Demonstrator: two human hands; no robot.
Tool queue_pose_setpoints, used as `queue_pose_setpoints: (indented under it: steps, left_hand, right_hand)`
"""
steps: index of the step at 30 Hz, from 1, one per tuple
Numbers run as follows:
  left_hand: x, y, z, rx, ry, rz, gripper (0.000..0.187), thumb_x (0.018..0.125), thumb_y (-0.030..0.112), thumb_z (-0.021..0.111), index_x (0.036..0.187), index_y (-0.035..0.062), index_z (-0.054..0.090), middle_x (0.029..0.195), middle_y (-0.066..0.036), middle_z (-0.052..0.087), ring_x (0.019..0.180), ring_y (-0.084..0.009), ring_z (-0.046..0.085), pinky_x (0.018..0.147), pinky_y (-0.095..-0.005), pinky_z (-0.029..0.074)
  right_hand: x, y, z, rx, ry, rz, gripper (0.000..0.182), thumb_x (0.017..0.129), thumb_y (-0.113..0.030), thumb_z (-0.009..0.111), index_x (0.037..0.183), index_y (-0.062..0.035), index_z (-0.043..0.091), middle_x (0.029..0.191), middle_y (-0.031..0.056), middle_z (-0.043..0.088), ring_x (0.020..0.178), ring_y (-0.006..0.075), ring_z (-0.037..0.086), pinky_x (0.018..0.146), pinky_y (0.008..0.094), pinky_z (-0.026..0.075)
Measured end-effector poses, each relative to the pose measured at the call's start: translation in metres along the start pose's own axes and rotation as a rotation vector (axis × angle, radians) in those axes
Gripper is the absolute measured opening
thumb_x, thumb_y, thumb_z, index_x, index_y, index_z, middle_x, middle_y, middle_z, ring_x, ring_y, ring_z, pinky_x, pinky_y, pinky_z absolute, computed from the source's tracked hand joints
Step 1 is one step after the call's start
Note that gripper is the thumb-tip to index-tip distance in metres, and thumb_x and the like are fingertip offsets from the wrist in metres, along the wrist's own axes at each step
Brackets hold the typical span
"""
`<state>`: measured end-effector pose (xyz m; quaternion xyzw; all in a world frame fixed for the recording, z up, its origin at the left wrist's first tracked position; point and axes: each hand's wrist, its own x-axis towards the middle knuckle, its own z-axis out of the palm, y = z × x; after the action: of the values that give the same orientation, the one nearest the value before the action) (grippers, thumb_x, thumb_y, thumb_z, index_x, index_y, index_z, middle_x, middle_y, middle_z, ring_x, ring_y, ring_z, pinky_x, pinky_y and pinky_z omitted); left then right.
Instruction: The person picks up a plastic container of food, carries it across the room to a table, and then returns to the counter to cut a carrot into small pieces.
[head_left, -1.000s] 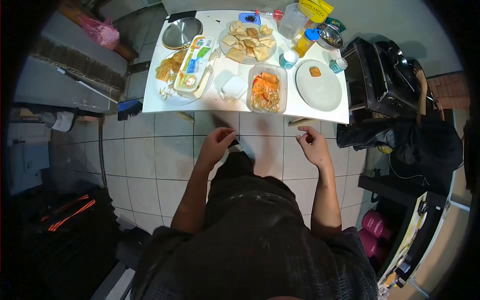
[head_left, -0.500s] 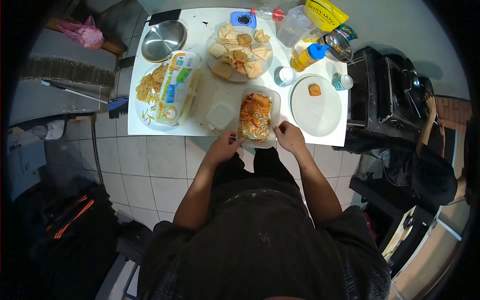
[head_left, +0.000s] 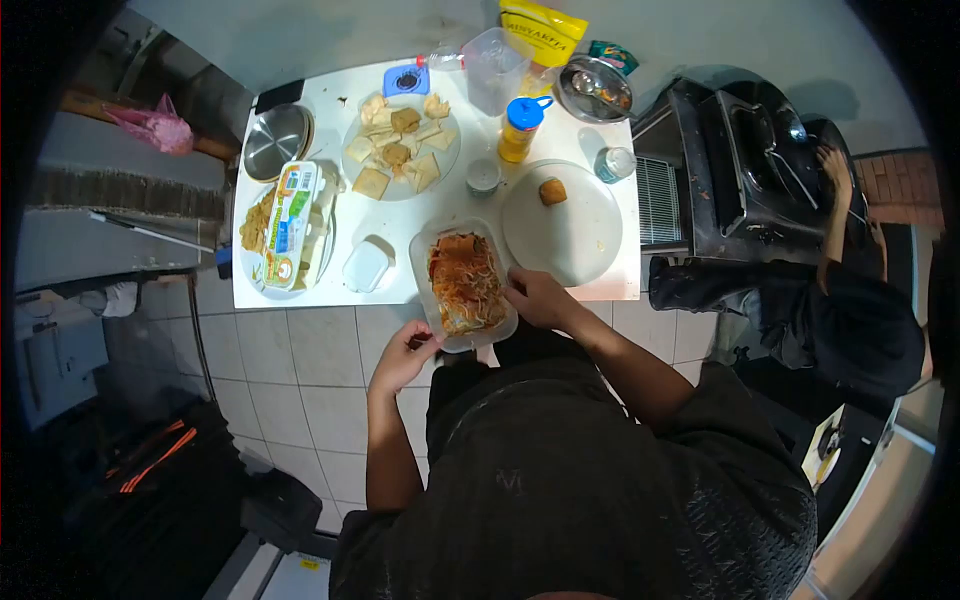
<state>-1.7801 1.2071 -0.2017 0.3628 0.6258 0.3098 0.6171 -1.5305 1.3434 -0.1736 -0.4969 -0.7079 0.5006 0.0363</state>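
Observation:
A clear plastic container [head_left: 421, 272] filled with shredded orange and white food [head_left: 466, 285] is tilted at the table's front edge, partly beyond it. My left hand [head_left: 404, 357] grips its near left corner between thumb and fingers. On its right side, my right hand [head_left: 538, 298] holds the rim. A white lid [head_left: 366, 267] lies on the table to the left of the container. Just right of it is a large pale plate [head_left: 585, 235] with one small browned piece [head_left: 552, 191] on it.
Behind stand a plate of folded wrappers [head_left: 370, 182], a yellow bottle with blue cap [head_left: 520, 130], a small jar [head_left: 483, 177] and a metal bowl [head_left: 590, 90]. An egg carton [head_left: 295, 225] lies left. Another person [head_left: 850, 310] is at the stove on the right.
The container has shifted left and toward me, now tilted, with both hands on it. The camera view has also turned, so the table items appear displaced.

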Motion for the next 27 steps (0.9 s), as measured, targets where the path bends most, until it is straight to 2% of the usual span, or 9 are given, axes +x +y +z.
queue_pose_setpoints:
  steps: [2,5,9,11,15,20,22,26,27]
  left_hand:
    - [-0.005,-0.004,0.001,-0.035,-0.038,-0.067,0.022,0.091,0.022,0.066,0.103,0.0046,0.059,0.093,0.001,0.060,0.083,-0.0094,0.052,0.078,-0.0257,0.042]
    - [-0.023,0.017,0.011,-0.082,0.008,-0.015,0.028,0.091,0.022,0.065,0.111,0.0038,0.057,0.097,0.001,0.061,0.087,-0.0091,0.053,0.080,-0.0250,0.042]
    - [-0.056,0.015,0.016,-0.140,-0.046,0.095,0.026,0.096,0.029,0.057,0.112,0.0091,0.057,0.093,0.005,0.057,0.087,-0.0081,0.052,0.076,-0.0260,0.041]
    - [-0.075,-0.002,0.011,-0.179,-0.141,0.065,0.039,0.094,0.028,0.060,0.126,0.0056,0.054,0.106,0.000,0.062,0.095,-0.0090,0.053,0.084,-0.0239,0.040]
    - [-0.124,-0.045,0.015,-0.216,-0.150,0.083,0.041,0.094,0.033,0.058,0.125,0.0065,0.056,0.107,0.001,0.062,0.098,-0.0088,0.052,0.085,-0.0245,0.039]
    - [-0.192,-0.092,0.024,-0.352,-0.190,0.067,0.040,0.092,0.034,0.059,0.120,0.0062,0.059,0.107,0.000,0.062,0.097,-0.0091,0.052,0.085,-0.0264,0.040]
    - [-0.219,-0.097,0.030,-0.389,-0.125,0.072,0.040,0.090,0.033,0.060,0.120,0.0060,0.059,0.107,0.000,0.062,0.098,-0.0094,0.052,0.086,-0.0268,0.040]
    - [-0.261,-0.113,0.048,-0.478,0.075,0.120,0.049,0.084,0.032,0.063,0.123,0.0037,0.056,0.112,-0.003,0.062,0.104,-0.0125,0.053,0.093,-0.0288,0.039]
    - [-0.271,-0.116,0.054,-0.498,0.113,0.127,0.049,0.084,0.032,0.063,0.123,0.0037,0.056,0.112,-0.003,0.062,0.104,-0.0125,0.053,0.093,-0.0288,0.039]
  right_hand:
    - [-0.020,-0.003,-0.006,0.032,0.010,-0.018,0.025,0.087,-0.023,0.056,0.090,0.0012,0.054,0.080,0.0237,0.061,0.078,0.0395,0.060,0.071,0.0446,0.046]
    - [-0.051,-0.008,-0.005,-0.014,0.077,-0.052,0.025,0.087,-0.023,0.056,0.091,0.0014,0.054,0.081,0.0236,0.061,0.078,0.0391,0.060,0.071,0.0439,0.046]
    - [-0.103,-0.020,0.014,0.009,0.103,-0.086,0.025,0.087,-0.023,0.056,0.094,0.0016,0.056,0.083,0.0241,0.061,0.079,0.0391,0.060,0.072,0.0431,0.046]
    - [-0.135,-0.033,0.030,0.020,0.204,-0.157,0.027,0.088,-0.024,0.056,0.095,0.0020,0.057,0.084,0.0244,0.062,0.078,0.0392,0.060,0.071,0.0431,0.046]
    - [-0.185,-0.041,0.067,-0.008,0.136,-0.021,0.026,0.089,-0.024,0.056,0.094,0.0021,0.057,0.084,0.0242,0.062,0.079,0.0393,0.061,0.070,0.0424,0.047]
    - [-0.229,-0.040,0.112,-0.042,0.108,-0.106,0.027,0.090,-0.025,0.054,0.089,0.0021,0.057,0.081,0.0230,0.061,0.076,0.0390,0.060,0.069,0.0431,0.047]
    - [-0.237,-0.041,0.119,-0.076,0.046,-0.171,0.025,0.093,-0.025,0.055,0.087,-0.0003,0.056,0.072,0.0096,0.056,0.067,0.0169,0.051,0.064,0.0319,0.044]
    - [-0.243,-0.050,0.125,-0.001,-0.083,-0.284,0.027,0.094,-0.026,0.055,0.086,-0.0007,0.057,0.068,0.0111,0.054,0.064,0.0197,0.051,0.062,0.0341,0.044]
    - [-0.244,-0.055,0.124,0.040,-0.093,-0.309,0.028,0.095,-0.027,0.055,0.084,-0.0012,0.057,0.067,0.0073,0.051,0.063,0.0156,0.047,0.060,0.0316,0.042]
